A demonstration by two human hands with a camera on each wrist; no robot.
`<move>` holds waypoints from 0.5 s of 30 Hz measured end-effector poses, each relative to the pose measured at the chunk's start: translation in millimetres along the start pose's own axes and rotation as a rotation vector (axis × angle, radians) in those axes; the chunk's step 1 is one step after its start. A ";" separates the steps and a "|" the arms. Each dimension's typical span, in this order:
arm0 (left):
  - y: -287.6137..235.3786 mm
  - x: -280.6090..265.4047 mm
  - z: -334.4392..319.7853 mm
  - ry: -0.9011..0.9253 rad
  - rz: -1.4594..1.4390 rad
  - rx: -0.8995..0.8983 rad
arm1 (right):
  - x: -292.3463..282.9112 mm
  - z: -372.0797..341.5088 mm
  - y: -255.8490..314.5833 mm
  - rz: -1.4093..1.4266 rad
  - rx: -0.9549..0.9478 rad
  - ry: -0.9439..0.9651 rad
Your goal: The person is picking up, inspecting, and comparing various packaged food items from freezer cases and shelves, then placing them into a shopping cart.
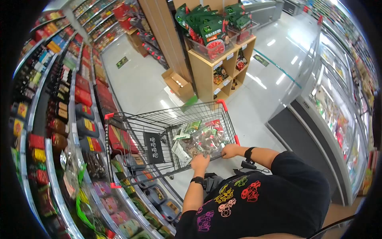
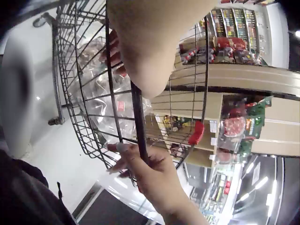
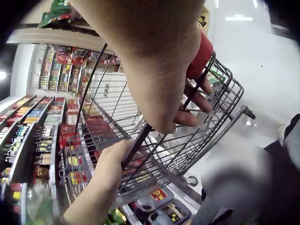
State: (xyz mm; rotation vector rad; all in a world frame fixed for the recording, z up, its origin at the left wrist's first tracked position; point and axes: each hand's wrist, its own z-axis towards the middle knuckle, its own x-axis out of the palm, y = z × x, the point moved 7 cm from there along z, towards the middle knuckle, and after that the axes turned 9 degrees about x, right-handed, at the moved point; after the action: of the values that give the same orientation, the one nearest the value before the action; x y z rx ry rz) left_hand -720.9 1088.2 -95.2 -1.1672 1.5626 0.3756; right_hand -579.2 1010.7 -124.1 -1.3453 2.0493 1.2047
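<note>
A black wire shopping cart (image 1: 222,105) with red corner caps stands before the person. Both hands grip its near top rail (image 2: 139,117). The left hand (image 1: 200,162) is curled over the rail; its fingers (image 2: 112,55) show through the wires in the left wrist view. Farther along the same rail, the right hand (image 1: 230,150) holds on near a red cap, with fingers (image 3: 202,102) reaching down inside the wires. In the basket lie clear plastic bags (image 1: 207,139) of dark contents, a green packet (image 1: 193,126), a red packet (image 1: 215,125) and a whitish packet (image 1: 181,152).
Shelves of bottles and jugs (image 1: 86,126) run close along the left. Ahead are an open cardboard box (image 1: 178,84) and a wooden cube shelf (image 1: 203,73) topped with bins of green pouches (image 1: 213,32). A freezer case (image 1: 314,135) stands at the right.
</note>
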 end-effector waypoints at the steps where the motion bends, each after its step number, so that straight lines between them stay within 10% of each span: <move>1: 4.3 3.1 4.4 0.011 -0.023 0.050 | -4.1 8.2 -7.9 -0.021 0.055 -0.003; 9: 16.3 -51.5 1.2 -0.301 -0.070 0.754 | -16.1 41.6 4.6 -0.180 0.518 -0.057; 15: 51.6 -57.4 -1.0 -0.370 0.062 0.679 | 1.2 50.1 37.6 -0.111 0.526 -0.192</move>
State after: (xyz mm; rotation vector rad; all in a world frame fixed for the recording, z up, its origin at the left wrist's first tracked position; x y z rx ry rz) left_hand -768.5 1138.8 -61.5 -0.4889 1.2493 0.0728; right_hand -618.8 1057.8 -135.8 -1.0291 1.9384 0.6496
